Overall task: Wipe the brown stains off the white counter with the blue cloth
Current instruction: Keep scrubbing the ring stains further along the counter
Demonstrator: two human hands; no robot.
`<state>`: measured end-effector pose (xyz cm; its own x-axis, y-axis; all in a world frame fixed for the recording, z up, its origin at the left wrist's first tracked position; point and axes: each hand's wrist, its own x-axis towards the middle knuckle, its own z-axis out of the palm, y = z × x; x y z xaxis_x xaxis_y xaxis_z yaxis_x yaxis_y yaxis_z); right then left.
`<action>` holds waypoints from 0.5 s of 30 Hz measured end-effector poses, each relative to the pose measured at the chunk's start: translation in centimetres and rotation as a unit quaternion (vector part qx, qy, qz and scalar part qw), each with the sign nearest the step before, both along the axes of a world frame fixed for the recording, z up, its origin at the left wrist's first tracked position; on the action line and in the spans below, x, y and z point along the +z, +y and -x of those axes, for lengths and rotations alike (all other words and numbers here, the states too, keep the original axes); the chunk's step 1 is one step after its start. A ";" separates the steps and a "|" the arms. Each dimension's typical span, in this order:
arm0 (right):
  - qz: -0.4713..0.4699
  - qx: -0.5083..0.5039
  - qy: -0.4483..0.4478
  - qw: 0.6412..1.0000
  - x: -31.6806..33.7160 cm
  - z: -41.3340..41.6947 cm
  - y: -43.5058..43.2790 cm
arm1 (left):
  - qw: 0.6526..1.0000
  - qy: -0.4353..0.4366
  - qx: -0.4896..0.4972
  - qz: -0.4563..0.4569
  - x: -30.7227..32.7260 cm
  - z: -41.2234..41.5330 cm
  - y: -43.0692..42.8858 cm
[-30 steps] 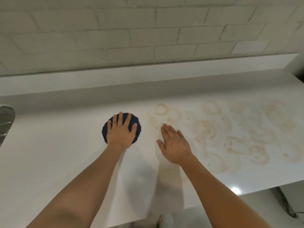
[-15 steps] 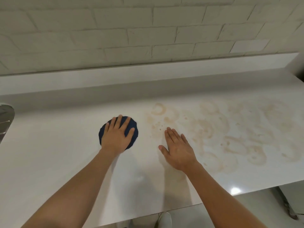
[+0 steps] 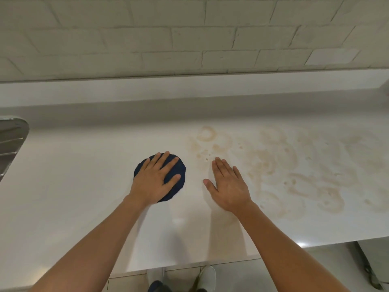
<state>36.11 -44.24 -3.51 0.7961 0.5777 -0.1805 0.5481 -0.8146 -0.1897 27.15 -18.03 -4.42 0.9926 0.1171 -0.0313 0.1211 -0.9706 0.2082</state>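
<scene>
My left hand (image 3: 156,179) lies flat on the round dark blue cloth (image 3: 179,182), pressing it onto the white counter (image 3: 73,197). The cloth shows around my fingers and to the right of my palm. My right hand (image 3: 229,184) rests flat on the counter just right of the cloth, fingers together, holding nothing. Brown stains (image 3: 284,165) in rings and smears spread over the counter from just beyond my right fingertips to the far right. The nearest ring stain (image 3: 206,133) lies up and right of the cloth.
A metal sink drainer (image 3: 10,142) sits at the left edge. A white ledge (image 3: 189,89) and a brick-tile wall (image 3: 189,34) run along the back. The counter's front edge crosses the bottom, with the tiled floor and my shoes (image 3: 207,276) below.
My left hand and the cloth have slid a little down and to the left. My right hand has barely moved. The view has tilted slightly.
</scene>
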 end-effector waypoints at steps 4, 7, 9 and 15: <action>-0.007 -0.004 -0.005 1.000 -0.1 0.1 0.0 | 0.997 0.013 0.072 -0.003 -0.1 -3.1 0.7; 0.002 -0.005 0.000 1.000 -0.1 0.1 0.1 | 0.994 0.021 0.108 -0.010 0.0 -5.3 -0.8; -0.001 -0.009 0.010 1.000 0.1 0.0 0.1 | 0.995 0.026 0.099 -0.004 0.2 -5.7 -2.1; -0.057 -0.019 0.049 0.997 1.2 0.1 -0.5 | 1.000 0.029 0.009 0.001 0.2 -3.1 -4.3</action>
<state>35.98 -44.70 -2.26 0.7997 0.5683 -0.1936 0.4912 -0.8048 -0.3332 30.28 -22.35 -4.23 0.9869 0.1342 -0.0894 0.1499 -0.9680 0.2014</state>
